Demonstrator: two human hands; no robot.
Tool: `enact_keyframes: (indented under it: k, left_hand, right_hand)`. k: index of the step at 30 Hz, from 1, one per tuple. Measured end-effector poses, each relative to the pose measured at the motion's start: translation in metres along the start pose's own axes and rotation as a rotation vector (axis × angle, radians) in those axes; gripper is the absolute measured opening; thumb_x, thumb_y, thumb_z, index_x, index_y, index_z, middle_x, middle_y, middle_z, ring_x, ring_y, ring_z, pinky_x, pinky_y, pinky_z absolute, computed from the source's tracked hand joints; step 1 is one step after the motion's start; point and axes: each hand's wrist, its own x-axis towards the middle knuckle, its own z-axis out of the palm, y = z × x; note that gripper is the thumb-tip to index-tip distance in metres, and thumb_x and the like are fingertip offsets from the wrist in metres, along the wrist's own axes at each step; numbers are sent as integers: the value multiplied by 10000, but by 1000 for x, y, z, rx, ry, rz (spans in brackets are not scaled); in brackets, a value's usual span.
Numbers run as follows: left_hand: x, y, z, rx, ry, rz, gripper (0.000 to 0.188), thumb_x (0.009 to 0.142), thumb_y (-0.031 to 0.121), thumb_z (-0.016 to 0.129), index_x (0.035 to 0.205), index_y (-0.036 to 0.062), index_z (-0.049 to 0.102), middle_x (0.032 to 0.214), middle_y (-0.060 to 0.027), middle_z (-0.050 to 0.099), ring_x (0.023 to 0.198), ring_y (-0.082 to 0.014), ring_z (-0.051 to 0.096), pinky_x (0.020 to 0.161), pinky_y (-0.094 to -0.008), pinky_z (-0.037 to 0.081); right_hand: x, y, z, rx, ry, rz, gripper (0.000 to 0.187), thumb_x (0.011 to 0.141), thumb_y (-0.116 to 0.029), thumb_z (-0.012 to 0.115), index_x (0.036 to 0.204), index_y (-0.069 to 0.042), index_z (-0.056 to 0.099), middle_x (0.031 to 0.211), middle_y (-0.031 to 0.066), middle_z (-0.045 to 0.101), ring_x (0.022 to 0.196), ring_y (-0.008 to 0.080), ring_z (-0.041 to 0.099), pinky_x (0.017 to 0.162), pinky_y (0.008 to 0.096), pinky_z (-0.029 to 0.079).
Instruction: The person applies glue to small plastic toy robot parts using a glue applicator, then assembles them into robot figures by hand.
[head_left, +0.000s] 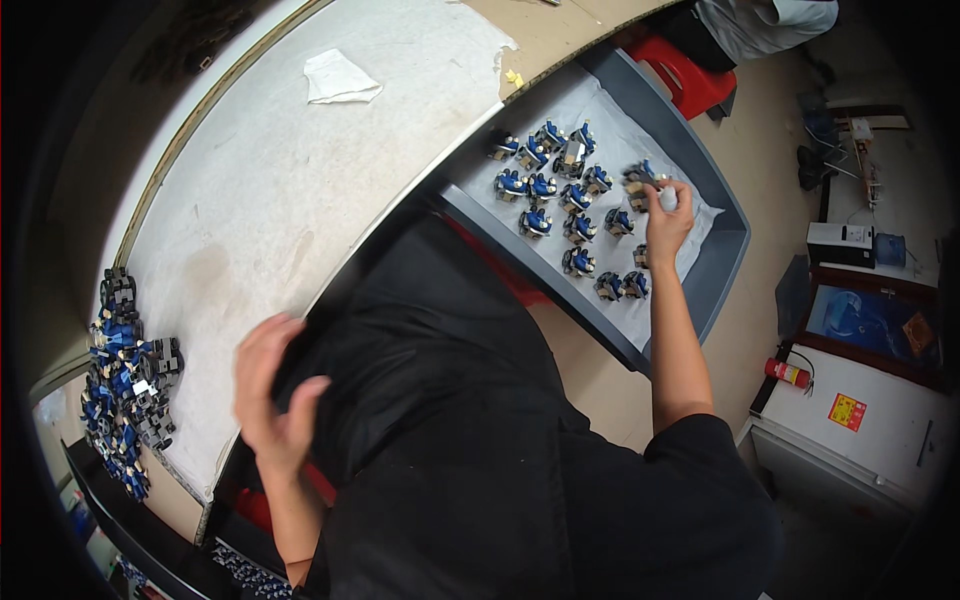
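My right hand (672,225) is over the far right part of a grey plastic bin (470,205). Its fingers are closed on a small toy figure (640,176) in blue, with dark and tan parts; the fingertips hide some of it. Several similar toy figures (577,197) stand in loose rows on the white liner (625,325) inside the bin. My left hand (268,385) hovers by the near edge of the white table, slightly blurred, fingers apart and nothing in it. A heap of blue and black toys (130,370) lies at the table's left end.
The curved white table (300,180) carries a crumpled white cloth or paper (340,78) and a yellow scrap (514,78). A red stool (680,80) stands beyond the bin, near another person's clothing (765,25). Far right are a fire extinguisher (788,373) and a white cabinet (860,420).
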Motion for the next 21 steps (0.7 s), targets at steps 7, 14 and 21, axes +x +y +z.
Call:
enact_keyframes:
  k: [7,14,21]
  left_hand:
    - [-19,-19,-57,306,483,-168,326,762,-65,564,1084,-14,578,968,-128,626,958,-241,565,906,-350,394]
    - [-28,-8,-95,772,472,-342,400,701,105,707,1078,57,583,1054,-93,595,1014,-265,522,938,-390,339]
    - [-8,-27,-87,1013,263,-389,385,669,169,728,1012,99,569,1125,-59,561,1164,-271,449,1044,-525,158]
  right_hand:
    - [25,141,40,-270,-109,-24,407,720,-301,704,1023,-45,614,874,137,659,786,299,614,711,358,469]
    - [17,73,31,-160,-38,-127,232,825,-190,632,957,-1,603,917,147,645,821,246,615,730,338,474]
    - [-32,-125,33,527,-202,-443,55,832,13,583,884,22,568,918,131,604,836,214,576,769,299,464]
